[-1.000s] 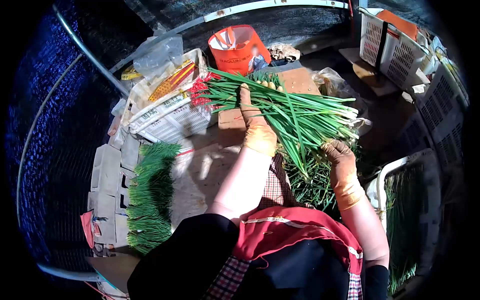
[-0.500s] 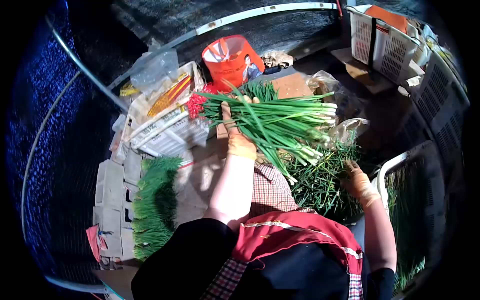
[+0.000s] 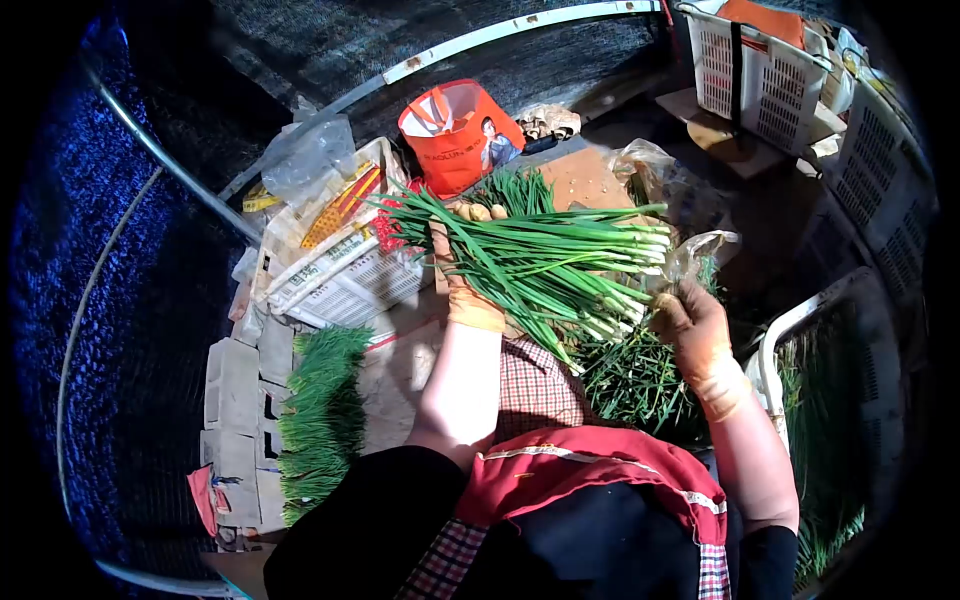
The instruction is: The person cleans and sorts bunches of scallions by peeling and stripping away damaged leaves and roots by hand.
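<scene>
My left hand [image 3: 455, 265], in a pale orange glove, is closed around a bunch of chives [image 3: 560, 255]. Their green leaves stick out to the left, and the white stem ends fan out to the right. Just right of those stem ends is my gloved right hand [image 3: 695, 335], its fingers curled together; whatever they hold, if anything, is hidden. Beneath both hands lies a loose heap of green leaves [image 3: 640, 385], by my checked apron [image 3: 540, 385]. Behind the bunch, another pile of chives [image 3: 520, 190] rests beside a brown board [image 3: 585, 180].
A neat row of chives [image 3: 325, 410] lies left, beside grey blocks [image 3: 230, 385]. A white crate [image 3: 365, 285] and an orange bag [image 3: 455, 145] stand behind. On my right is a white-rimmed crate [image 3: 800, 320] with greens; more white crates [image 3: 765, 85] stand at the back right.
My right hand has risen from the loose leaf heap to beside the stem ends, its fingers now curled. My left hand still holds the bunch, shifted slightly left and down.
</scene>
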Available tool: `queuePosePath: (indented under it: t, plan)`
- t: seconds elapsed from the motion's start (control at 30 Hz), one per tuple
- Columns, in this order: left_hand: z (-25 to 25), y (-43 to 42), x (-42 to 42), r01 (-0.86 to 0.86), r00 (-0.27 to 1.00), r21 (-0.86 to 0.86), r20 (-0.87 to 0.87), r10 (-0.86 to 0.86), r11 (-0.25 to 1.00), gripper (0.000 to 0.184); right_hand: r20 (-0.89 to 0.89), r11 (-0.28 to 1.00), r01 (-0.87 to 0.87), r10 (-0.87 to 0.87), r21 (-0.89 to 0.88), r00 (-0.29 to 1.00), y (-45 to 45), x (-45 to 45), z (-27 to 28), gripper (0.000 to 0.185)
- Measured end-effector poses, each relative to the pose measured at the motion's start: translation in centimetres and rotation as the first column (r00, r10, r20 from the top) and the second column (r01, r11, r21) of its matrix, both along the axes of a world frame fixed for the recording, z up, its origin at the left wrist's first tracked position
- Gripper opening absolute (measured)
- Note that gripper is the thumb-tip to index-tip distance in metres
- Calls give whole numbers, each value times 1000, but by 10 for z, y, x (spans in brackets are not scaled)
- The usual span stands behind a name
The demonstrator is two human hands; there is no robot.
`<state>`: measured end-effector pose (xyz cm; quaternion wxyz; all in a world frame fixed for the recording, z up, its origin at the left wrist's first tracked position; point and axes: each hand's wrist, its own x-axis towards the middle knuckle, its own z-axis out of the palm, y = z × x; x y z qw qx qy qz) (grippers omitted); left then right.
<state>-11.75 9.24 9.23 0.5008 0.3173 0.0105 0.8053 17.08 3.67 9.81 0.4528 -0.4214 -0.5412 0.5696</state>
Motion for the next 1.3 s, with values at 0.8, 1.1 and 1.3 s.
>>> queuePosePath:
  t: [0.8,1.1,1.3]
  plan:
    - [-31,-1,-31,288,930,-76,261,-260,954,31,-350,990,-140,124,-19,929,-3,-23,-16,11]
    - [-32,-3,-28,371,884,-21,314,-346,928,29,-352,980,190,-155,66,923,7,9,0,18]
    - [-26,-12,-23,605,459,262,657,-598,752,28,-208,978,-211,205,-4,956,28,-6,-16,17]
